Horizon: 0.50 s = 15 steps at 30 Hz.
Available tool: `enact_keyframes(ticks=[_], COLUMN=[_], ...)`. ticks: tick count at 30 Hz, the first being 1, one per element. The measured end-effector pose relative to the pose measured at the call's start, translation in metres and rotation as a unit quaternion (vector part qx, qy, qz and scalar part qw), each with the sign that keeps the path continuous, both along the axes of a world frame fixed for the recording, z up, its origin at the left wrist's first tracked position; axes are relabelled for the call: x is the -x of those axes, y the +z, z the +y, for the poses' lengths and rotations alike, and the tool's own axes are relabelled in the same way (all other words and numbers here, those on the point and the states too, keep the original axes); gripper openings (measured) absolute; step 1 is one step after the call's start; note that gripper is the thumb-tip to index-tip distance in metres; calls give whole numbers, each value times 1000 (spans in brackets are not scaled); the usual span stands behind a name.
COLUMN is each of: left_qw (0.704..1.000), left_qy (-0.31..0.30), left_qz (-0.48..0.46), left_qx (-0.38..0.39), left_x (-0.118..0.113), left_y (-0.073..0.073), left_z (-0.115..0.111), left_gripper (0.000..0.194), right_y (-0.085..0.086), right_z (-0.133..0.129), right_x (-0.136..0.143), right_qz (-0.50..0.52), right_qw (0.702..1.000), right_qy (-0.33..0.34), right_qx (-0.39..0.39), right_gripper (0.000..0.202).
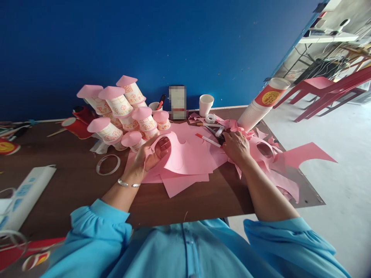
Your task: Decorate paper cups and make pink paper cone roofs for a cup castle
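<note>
My left hand [153,152] grips a pink paper sheet [188,154] by its left edge, where a curved piece is cut out; its fingers show through the gap. A faint round outline is on this sheet, and more pink paper [182,183] lies under it. My right hand [237,146] is closed over the dark handles of a pair of scissors [214,133], low at the table among pink scraps. The fingers partly hide the handles. A red-and-white marker [208,139] and a roll of white tape [210,118] lie beside the blades.
Several decorated paper cups with pink cone roofs [116,102] stand stacked at the back left. A tall leaning stack of cups [259,108] rises at the right, near pink offcuts [285,177]. A white cup [206,105], a paper ring [108,165] and a power strip [30,193] are around.
</note>
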<state>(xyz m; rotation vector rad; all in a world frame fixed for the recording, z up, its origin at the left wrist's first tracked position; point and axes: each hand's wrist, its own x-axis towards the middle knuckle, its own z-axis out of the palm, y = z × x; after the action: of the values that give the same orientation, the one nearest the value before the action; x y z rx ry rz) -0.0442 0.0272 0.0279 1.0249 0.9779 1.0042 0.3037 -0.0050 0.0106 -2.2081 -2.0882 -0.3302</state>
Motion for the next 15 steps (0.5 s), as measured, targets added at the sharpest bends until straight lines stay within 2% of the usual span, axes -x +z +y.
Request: enact_keyframes(ticks=[2,6,10,13,15], left_qw=[985,965,977,993,998], left_qy=[-14,32,16,2,16], left_qz=[-127,-205,-166,-88,-42], left_qx=[112,158,135,84,43], left_x=[-4,-2,-4,-6,-6], left_y=[10,16,2,-10,-13], left_z=[-4,-11,-21,-31,-38], left_gripper=[27,24,26,37,46], right_y=[5,12,14,16,18], right_z=[-2,-5,-6,-8,-9], right_x=[2,3,1,1,1], right_qz=[-9,-12,-19,-17,-10], right_qw=[1000,998,998,998,998], right_qy=[-7,-9,-5,-11,-10], right_qx=[24,59,62,64,66], right_gripper=[32,36,40,41,43])
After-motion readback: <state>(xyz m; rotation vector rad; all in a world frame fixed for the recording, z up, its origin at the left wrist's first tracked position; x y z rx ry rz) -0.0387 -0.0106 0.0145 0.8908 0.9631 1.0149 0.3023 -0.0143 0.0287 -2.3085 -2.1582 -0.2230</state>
